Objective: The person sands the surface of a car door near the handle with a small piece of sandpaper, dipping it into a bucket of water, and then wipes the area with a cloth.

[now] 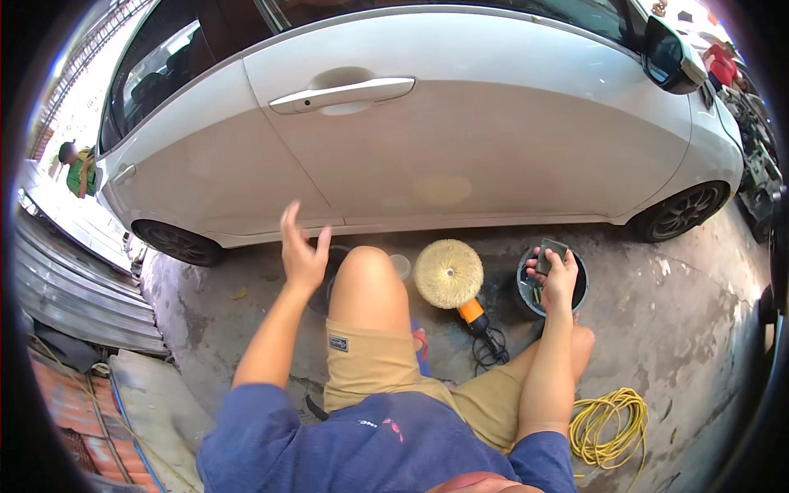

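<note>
My left hand (302, 251) is raised in front of the car's lower side, fingers apart, holding nothing. In my right hand (559, 279) is a dark grey-green flat rectangular pad (553, 252), pinched between thumb and fingers. That hand is over a round dark bucket (584, 287), where a small greenish piece shows below my fingers. Between my knees lies a polisher (471, 312) with an orange and black body and a round cream-coloured woolly pad (449, 274) facing up. Ahead stands the silver-white car door (493, 156) with its handle (342, 96).
A coiled yellow hose or cable (608, 427) lies on the concrete floor at lower right. A black cord (491, 349) trails from the polisher. Corrugated metal sheets (82, 279) are stacked at left. A person in green (80, 171) is far left; another in red (722, 66) is far right.
</note>
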`<state>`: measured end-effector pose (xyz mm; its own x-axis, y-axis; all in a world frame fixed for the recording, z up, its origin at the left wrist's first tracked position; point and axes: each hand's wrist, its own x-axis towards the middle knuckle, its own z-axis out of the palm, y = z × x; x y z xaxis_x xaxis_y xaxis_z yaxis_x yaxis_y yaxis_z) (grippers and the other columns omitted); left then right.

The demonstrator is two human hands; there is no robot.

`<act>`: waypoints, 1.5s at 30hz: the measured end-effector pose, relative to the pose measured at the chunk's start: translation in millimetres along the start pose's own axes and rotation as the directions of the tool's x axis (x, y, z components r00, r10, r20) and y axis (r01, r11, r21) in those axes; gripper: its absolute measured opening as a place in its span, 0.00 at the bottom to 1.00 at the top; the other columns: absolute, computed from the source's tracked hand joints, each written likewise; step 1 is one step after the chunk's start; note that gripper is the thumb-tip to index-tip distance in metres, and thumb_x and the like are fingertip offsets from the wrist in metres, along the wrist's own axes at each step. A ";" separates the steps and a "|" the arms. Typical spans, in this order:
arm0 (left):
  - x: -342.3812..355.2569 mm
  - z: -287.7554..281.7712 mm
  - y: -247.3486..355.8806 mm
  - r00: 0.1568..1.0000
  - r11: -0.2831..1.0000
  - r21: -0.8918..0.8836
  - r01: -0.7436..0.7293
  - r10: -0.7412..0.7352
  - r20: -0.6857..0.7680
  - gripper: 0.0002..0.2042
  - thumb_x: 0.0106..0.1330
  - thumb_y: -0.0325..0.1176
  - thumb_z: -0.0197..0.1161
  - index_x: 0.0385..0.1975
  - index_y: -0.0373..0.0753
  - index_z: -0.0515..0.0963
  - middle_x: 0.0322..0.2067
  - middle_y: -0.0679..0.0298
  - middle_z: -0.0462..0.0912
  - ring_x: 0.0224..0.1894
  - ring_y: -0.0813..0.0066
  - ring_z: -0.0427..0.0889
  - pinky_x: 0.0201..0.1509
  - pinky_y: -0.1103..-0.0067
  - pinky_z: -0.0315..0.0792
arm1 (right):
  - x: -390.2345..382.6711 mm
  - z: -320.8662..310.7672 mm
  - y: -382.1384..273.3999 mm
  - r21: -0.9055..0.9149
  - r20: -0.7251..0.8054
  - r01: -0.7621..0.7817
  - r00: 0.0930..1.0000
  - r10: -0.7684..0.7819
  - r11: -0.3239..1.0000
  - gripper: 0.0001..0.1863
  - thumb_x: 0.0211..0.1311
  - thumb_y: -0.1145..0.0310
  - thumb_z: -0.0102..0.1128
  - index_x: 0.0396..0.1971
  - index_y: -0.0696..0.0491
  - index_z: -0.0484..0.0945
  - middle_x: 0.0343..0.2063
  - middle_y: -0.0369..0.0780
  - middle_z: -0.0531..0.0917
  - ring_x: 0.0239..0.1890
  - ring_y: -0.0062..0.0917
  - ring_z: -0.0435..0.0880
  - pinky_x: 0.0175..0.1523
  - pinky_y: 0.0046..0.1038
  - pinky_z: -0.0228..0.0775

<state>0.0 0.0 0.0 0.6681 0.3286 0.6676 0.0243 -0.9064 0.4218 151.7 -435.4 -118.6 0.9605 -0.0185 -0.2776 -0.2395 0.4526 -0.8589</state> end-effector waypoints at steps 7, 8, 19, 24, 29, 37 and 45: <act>-319.5 -35.8 -110.9 0.070 -0.103 -0.288 0.952 -0.844 0.531 0.31 0.74 0.52 0.58 0.69 0.37 0.67 0.65 0.54 0.74 0.66 0.59 0.74 0.66 0.61 0.71 | 1.1 -21.2 -7.1 0.042 -0.085 0.047 0.995 -0.043 0.998 0.12 0.70 0.76 0.50 0.52 0.56 0.70 0.40 0.44 0.84 0.29 0.31 0.87 0.27 0.30 0.83; -325.7 -33.3 -128.6 0.068 -0.078 -0.239 0.968 -0.832 0.550 0.31 0.74 0.52 0.58 0.69 0.37 0.67 0.65 0.54 0.74 0.66 0.59 0.74 0.66 0.61 0.71 | 14.9 -25.0 -10.4 0.051 -0.105 0.093 0.991 -0.087 0.994 0.20 0.70 0.75 0.53 0.61 0.58 0.68 0.41 0.43 0.82 0.30 0.32 0.87 0.28 0.31 0.83; -226.6 -57.7 28.5 -0.288 -0.461 -0.158 0.873 -0.749 0.597 0.32 0.76 0.54 0.32 0.69 0.41 0.70 0.68 0.52 0.72 0.68 0.47 0.73 0.69 0.47 0.68 | 57.0 -132.7 -7.5 -0.544 -0.479 0.065 0.794 -0.374 0.836 0.16 0.66 0.75 0.60 0.54 0.59 0.77 0.36 0.43 0.87 0.29 0.23 0.86 0.29 0.26 0.79; -200.2 -31.1 18.6 -0.279 -0.420 -0.133 0.898 -0.776 0.566 0.34 0.75 0.57 0.33 0.70 0.41 0.69 0.69 0.52 0.70 0.70 0.47 0.69 0.72 0.49 0.64 | 116.6 -191.5 88.3 -0.970 -0.186 -0.162 0.975 -0.125 0.180 0.18 0.52 0.71 0.64 0.45 0.58 0.86 0.41 0.52 0.89 0.44 0.39 0.89 0.50 0.37 0.80; -193.2 -2.9 31.3 -0.161 -0.348 -0.307 0.886 -0.851 0.499 0.36 0.77 0.60 0.32 0.68 0.38 0.69 0.68 0.55 0.72 0.68 0.51 0.71 0.70 0.56 0.68 | 153.1 -248.1 161.9 -0.955 -0.291 -0.295 0.952 0.091 0.033 0.17 0.52 0.65 0.66 0.44 0.50 0.89 0.44 0.50 0.88 0.48 0.43 0.88 0.55 0.39 0.79; -163.5 16.8 61.8 -0.146 -0.259 -0.235 0.937 -0.900 0.410 0.38 0.73 0.66 0.35 0.66 0.39 0.71 0.63 0.55 0.76 0.62 0.51 0.77 0.63 0.57 0.75 | 176.6 -177.2 201.5 -0.768 -0.637 -0.597 0.749 -0.179 0.234 0.31 0.56 0.62 0.69 0.60 0.52 0.70 0.60 0.49 0.78 0.66 0.52 0.72 0.67 0.52 0.66; -160.3 26.4 53.0 -0.134 -0.244 -0.225 0.943 -0.900 0.414 0.38 0.73 0.66 0.35 0.66 0.39 0.71 0.62 0.55 0.76 0.62 0.51 0.77 0.62 0.57 0.76 | 176.8 -242.1 214.0 -0.777 -0.542 -0.472 0.838 -0.061 0.417 0.36 0.50 0.67 0.78 0.60 0.56 0.75 0.54 0.51 0.84 0.57 0.45 0.83 0.62 0.39 0.75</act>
<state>-86.1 -107.7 -100.9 0.1965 0.6617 -0.7236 0.4573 0.5910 0.6646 236.0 -557.6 -455.7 0.7432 -0.5262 -0.4132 -0.6628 -0.4950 -0.5618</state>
